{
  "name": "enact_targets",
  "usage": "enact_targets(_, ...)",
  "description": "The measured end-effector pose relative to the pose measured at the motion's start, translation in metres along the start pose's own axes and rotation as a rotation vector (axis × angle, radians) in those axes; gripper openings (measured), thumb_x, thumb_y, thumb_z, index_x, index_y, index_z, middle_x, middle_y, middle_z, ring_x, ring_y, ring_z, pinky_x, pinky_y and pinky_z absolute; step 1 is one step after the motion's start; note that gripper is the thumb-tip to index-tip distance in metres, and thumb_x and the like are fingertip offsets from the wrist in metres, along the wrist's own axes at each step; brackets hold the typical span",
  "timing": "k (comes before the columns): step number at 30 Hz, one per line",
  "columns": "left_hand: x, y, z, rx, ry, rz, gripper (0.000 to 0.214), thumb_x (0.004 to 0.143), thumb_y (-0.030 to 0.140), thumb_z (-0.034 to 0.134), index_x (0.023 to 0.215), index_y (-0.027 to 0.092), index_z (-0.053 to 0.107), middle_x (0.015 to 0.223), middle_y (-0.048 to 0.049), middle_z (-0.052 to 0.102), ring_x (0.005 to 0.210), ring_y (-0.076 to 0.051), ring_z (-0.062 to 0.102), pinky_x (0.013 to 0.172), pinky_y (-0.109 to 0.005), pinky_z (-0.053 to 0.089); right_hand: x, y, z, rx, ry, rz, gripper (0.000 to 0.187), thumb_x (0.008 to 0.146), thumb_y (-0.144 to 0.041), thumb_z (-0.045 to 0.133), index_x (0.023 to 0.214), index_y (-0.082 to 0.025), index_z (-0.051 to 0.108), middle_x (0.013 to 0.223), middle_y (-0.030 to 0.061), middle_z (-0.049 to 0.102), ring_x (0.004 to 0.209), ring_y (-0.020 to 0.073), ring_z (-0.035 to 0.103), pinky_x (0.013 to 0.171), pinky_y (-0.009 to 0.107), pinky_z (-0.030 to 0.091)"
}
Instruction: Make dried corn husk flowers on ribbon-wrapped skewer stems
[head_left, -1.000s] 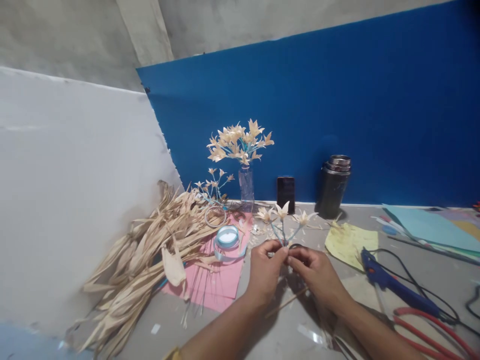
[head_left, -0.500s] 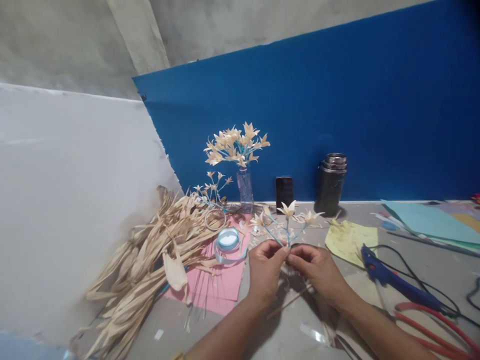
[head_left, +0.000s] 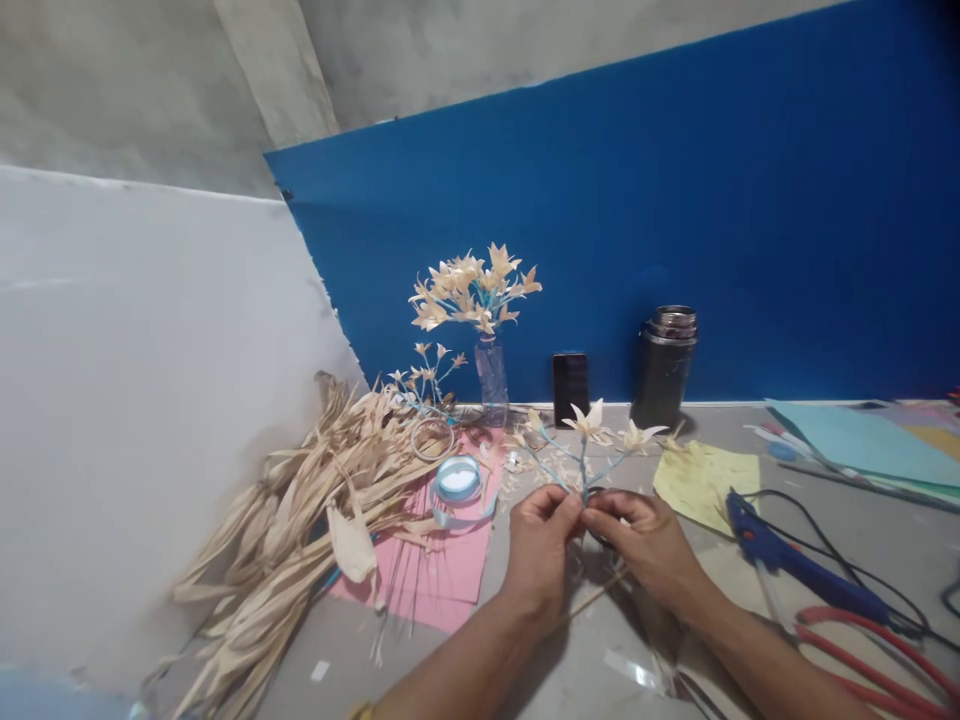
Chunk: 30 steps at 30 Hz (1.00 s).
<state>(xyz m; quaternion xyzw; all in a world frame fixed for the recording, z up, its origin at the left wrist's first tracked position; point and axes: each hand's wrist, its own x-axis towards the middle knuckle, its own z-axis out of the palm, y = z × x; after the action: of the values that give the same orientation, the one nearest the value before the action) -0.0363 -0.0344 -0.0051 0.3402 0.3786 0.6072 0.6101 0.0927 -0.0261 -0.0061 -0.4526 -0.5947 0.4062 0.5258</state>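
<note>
A blue board (head_left: 585, 240) rises behind the counter (head_left: 341, 640), the biggest thing I can see from here. On the person's left sprawls a heap of husks (head_left: 300, 540), and near its edge lies pink paper (head_left: 457, 580). Further back, a bouquet (head_left: 476, 290) stands in a clear vase (head_left: 491, 380), with a dark flask (head_left: 664, 370) upright off to its right. A blue gun (head_left: 810, 575) lies on the counter, well to the right of the hands.

The left hand (head_left: 541, 545) and right hand (head_left: 645, 540) meet at the fingertips, each grip pinched on the same spray (head_left: 589, 424). Its stems come together right between the two grips — the blue lengths fan upward from there, the pale flowers all above the fingers. Whatever runs lower is hidden by the hands.

Smaller still, a phone (head_left: 571, 392) stands between vase and flask, and a roll of ribbon (head_left: 465, 521) sits near the husks.
</note>
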Motion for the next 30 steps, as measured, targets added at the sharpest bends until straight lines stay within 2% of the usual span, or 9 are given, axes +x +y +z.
enact_targets(6,0.0,-0.001,0.001,-0.062,-0.008,-0.005,0.043,0.058,0.045,0.092,0.062,0.014,0.062,0.062,0.001,0.054,0.06,-0.01,0.045,0.061,-0.025,0.035,0.007,0.008,-0.008,0.006,-0.119,0.006,0.026,0.076,-0.04,0.073,0.064,-0.018,0.076,0.063,0.004,0.073,0.063,0.0194,0.063,0.061,0.029,0.049)
enact_targets(13,0.004,0.004,-0.002,-0.241,-0.05,-0.139,0.043,0.049,0.033,0.097,0.064,0.016,0.06,0.067,0.0018,0.057,0.067,-0.012,0.053,0.069,-0.026,0.044,0.0,-0.001,-0.007,-0.148,-0.044,-0.164,0.023,0.082,-0.037,0.068,0.066,-0.022,0.074,0.068,0.0031,0.073,0.068,0.0216,0.065,0.068,0.031,0.049)
enact_targets(15,0.003,0.006,-0.002,-0.081,0.003,-0.067,0.034,0.057,0.033,0.092,0.063,0.016,0.064,0.067,0.0001,0.058,0.067,-0.014,0.054,0.069,-0.028,0.044,-0.001,0.0,-0.006,-0.258,-0.013,-0.261,0.025,0.087,-0.038,0.064,0.07,-0.023,0.074,0.071,0.0036,0.073,0.069,0.0221,0.065,0.069,0.032,0.048)
enact_targets(18,-0.003,0.009,0.0,0.264,0.043,0.199,0.015,0.075,0.029,0.079,0.067,0.017,0.073,0.075,-0.0054,0.064,0.076,-0.02,0.057,0.077,-0.032,0.045,-0.003,0.004,-0.005,-0.506,0.049,-0.444,0.031,0.096,-0.038,0.056,0.072,-0.023,0.071,0.068,0.0038,0.068,0.067,0.0215,0.061,0.069,0.033,0.043)
enact_targets(20,-0.007,0.009,0.0,0.38,0.03,0.343,0.008,0.079,0.025,0.074,0.075,0.02,0.078,0.087,-0.0082,0.069,0.09,-0.024,0.06,0.088,-0.034,0.044,-0.003,0.005,-0.006,-0.664,0.088,-0.561,0.033,0.1,-0.033,0.052,0.074,-0.021,0.069,0.067,0.0044,0.066,0.067,0.0215,0.058,0.069,0.034,0.039)
enact_targets(22,-0.008,0.008,-0.001,0.397,0.027,0.366,0.003,0.077,0.024,0.076,0.078,0.023,0.079,0.092,-0.0086,0.07,0.097,-0.027,0.06,0.092,-0.034,0.042,-0.004,0.006,-0.007,-0.78,0.104,-0.648,0.033,0.101,-0.026,0.049,0.075,-0.02,0.067,0.068,0.0052,0.065,0.069,0.0218,0.056,0.069,0.034,0.036)
enact_targets(24,-0.007,0.006,-0.003,0.393,0.032,0.323,0.005,0.074,0.024,0.079,0.07,0.024,0.076,0.086,-0.0079,0.069,0.093,-0.027,0.059,0.091,-0.035,0.043,-0.006,0.005,-0.008,-0.84,0.092,-0.692,0.034,0.102,-0.022,0.046,0.075,-0.019,0.066,0.068,0.0059,0.064,0.069,0.0217,0.054,0.068,0.034,0.034)
enact_targets(27,-0.004,0.004,-0.006,0.417,0.018,0.287,0.016,0.077,0.025,0.076,0.062,0.023,0.071,0.076,-0.0064,0.064,0.084,-0.025,0.057,0.087,-0.034,0.042,-0.007,0.005,-0.006,-0.797,0.068,-0.662,0.036,0.102,-0.024,0.046,0.071,-0.02,0.064,0.068,0.0064,0.064,0.068,0.0213,0.054,0.069,0.034,0.034)
enact_targets(30,-0.001,0.004,-0.006,0.393,0.0,0.276,0.014,0.077,0.024,0.075,0.065,0.02,0.072,0.076,-0.006,0.065,0.083,-0.022,0.057,0.084,-0.032,0.042,-0.006,0.007,-0.001,-0.521,0.009,-0.467,0.032,0.098,-0.031,0.052,0.072,-0.02,0.067,0.07,0.0058,0.068,0.069,0.021,0.057,0.07,0.034,0.039)
